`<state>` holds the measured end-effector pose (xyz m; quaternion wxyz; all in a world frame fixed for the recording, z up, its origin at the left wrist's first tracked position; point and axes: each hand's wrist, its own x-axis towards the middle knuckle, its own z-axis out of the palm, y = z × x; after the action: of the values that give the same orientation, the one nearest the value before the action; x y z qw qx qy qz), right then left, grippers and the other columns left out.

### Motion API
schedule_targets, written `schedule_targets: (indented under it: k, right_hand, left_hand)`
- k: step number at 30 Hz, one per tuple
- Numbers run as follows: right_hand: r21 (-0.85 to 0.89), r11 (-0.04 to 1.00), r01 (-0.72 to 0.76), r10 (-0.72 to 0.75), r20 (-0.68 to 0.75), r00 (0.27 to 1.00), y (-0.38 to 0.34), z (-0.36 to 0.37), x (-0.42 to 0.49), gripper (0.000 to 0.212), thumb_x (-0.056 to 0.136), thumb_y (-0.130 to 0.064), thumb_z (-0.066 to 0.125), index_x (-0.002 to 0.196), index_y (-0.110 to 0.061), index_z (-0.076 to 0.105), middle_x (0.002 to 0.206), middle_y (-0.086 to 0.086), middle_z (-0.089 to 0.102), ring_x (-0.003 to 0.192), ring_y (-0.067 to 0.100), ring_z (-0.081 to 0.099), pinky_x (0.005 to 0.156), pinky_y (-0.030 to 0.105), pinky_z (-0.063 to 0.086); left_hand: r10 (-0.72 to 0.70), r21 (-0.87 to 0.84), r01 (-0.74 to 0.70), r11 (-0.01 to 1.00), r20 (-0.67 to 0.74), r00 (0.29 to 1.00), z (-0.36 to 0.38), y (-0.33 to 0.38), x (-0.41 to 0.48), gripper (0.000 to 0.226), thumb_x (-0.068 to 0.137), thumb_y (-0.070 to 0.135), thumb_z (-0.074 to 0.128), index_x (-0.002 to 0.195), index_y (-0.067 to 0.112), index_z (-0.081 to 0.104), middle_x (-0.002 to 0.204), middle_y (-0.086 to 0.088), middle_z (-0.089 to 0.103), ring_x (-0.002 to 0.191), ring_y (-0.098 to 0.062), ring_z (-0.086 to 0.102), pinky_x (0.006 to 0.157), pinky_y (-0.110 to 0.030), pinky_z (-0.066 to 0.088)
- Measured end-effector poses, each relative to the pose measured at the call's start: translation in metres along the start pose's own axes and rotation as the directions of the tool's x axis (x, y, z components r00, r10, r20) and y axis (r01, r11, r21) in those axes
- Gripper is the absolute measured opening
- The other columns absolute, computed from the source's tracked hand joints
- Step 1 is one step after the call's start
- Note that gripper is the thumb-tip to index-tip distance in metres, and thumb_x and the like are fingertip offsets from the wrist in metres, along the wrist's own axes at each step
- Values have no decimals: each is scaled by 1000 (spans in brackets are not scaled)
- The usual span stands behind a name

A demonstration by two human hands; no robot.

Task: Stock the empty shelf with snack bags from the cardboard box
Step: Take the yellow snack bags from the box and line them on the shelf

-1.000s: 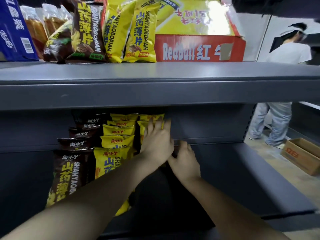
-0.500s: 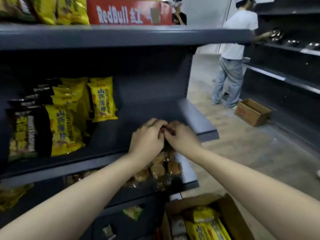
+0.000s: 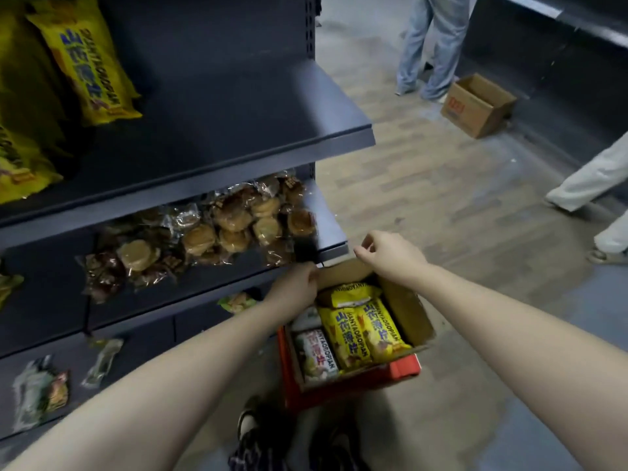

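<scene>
Cardboard box (image 3: 402,309): stands open on the floor (image 3: 441,205), at the foot of the shelving, directly ahead of the person's feet. Outer skin red, inner walls brown.

Contents of the box: two yellow snack bags (image 3: 365,333) lie side by side along its right half, touching each other. A third yellow bag (image 3: 350,294) lies crosswise at the far end. A pale bag (image 3: 316,351) lies along the left wall.

Left hand (image 3: 295,283): at the far left corner of the box, fingers curled, knuckles against the edge of the far flap. Whether it grips the flap cannot be told.

Right hand (image 3: 387,253): above the far right corner of the box, fingers curled toward the palm, thumb against the forefinger. Nothing shows in it. Contact with the flap beneath cannot be told.

Shelf (image 3: 238,107): dark grey, above and to the left of the box. The end nearer the box is bare. More yellow bags (image 3: 88,62) stand on it further left of the box.

Lower shelf, just beyond the far left corner of the box: clear packets of round pastries (image 3: 231,226) lie in a loose heap.

Beyond the box, well apart from it: a second carton (image 3: 475,103) on the floor, open, beside a person in jeans (image 3: 431,45). To the right of the box, near the picture's edge, a leg in pale trousers (image 3: 594,178).
</scene>
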<state>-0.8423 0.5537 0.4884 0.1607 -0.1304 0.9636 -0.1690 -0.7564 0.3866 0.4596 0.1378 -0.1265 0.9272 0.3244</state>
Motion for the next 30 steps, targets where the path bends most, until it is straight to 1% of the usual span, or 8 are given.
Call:
schedule_targets:
  k: [5, 8, 13, 17, 19, 25, 28, 30]
  right_hand:
    - [-14, 998, -62, 63, 123, 990, 41, 59, -6, 36, 90, -43, 47, 104, -12, 57, 111, 10, 63, 103, 30, 59, 79, 36, 46]
    - [-11, 994, -111, 111, 225, 968, 59, 91, -4, 35, 91, -37, 49, 108, -7, 52, 113, 16, 57, 105, 34, 55, 82, 39, 46]
    - [-35, 976, -213, 212, 343, 915, 83, 134, 4, 50, 92, -36, 52, 127, -2, 40, 128, 23, 47, 120, 40, 45, 96, 43, 41]
    - [-68, 955, -289, 294, 367, 883, 90, 161, 15, 59, 92, -38, 55, 131, 0, 33, 136, 24, 42, 128, 40, 39, 102, 43, 37]
    - [-56, 936, -348, 344, 368, 864, 91, 175, 19, 66, 90, -40, 58, 134, 0, 29, 139, 23, 39, 130, 39, 38, 103, 44, 36]
    - [22, 879, -477, 435, 373, 819, 97, 197, 28, 94, 81, -51, 66, 145, -4, 15, 142, 21, 35, 132, 39, 37, 103, 47, 35]
    - [52, 874, -483, 432, 369, 822, 96, 197, 28, 90, 80, -48, 69, 142, -5, 19, 140, 21, 37, 131, 39, 38, 103, 47, 36]
    - [80, 868, -490, 432, 363, 826, 96, 197, 29, 84, 79, -42, 70, 137, -4, 23, 139, 21, 39, 129, 40, 40, 103, 46, 38]
  left_hand:
    - [-246, -119, 271, 955, 186, 951, 70, -19, 10, 21, 90, 8, 43, 95, -2, 61, 99, -19, 63, 98, -34, 61, 71, -33, 43]
    - [-358, -187, 405, 895, 240, 902, 107, -34, 20, 33, 88, 10, 43, 114, -7, 53, 118, -28, 58, 106, -41, 57, 85, -43, 50]
    - [-516, -501, 603, 621, 318, 796, 144, -36, 28, 8, 83, 13, 57, 86, 10, 63, 103, -15, 64, 102, -33, 61, 90, -36, 50]
    - [-590, -584, 702, 407, 419, 690, 161, -28, 33, 39, 94, 23, 57, 127, 3, 50, 124, -11, 54, 121, -31, 50, 94, -34, 41]
    - [-594, -607, 709, 359, 438, 675, 175, -32, 40, 47, 91, 28, 61, 127, 1, 47, 123, -5, 55, 119, -30, 53, 89, -31, 41]
    - [-609, -637, 686, 352, 401, 684, 200, -46, 53, 65, 77, 38, 75, 127, 5, 48, 122, -12, 59, 113, -31, 57, 102, -40, 44]
    - [-618, -632, 675, 381, 369, 694, 207, -54, 59, 73, 70, 41, 79, 126, 5, 47, 123, -12, 60, 112, -31, 58, 101, -43, 44]
    - [-602, -642, 658, 394, 361, 712, 206, -56, 57, 62, 77, 34, 76, 123, 4, 49, 122, -10, 61, 110, -29, 60, 98, -38, 46]
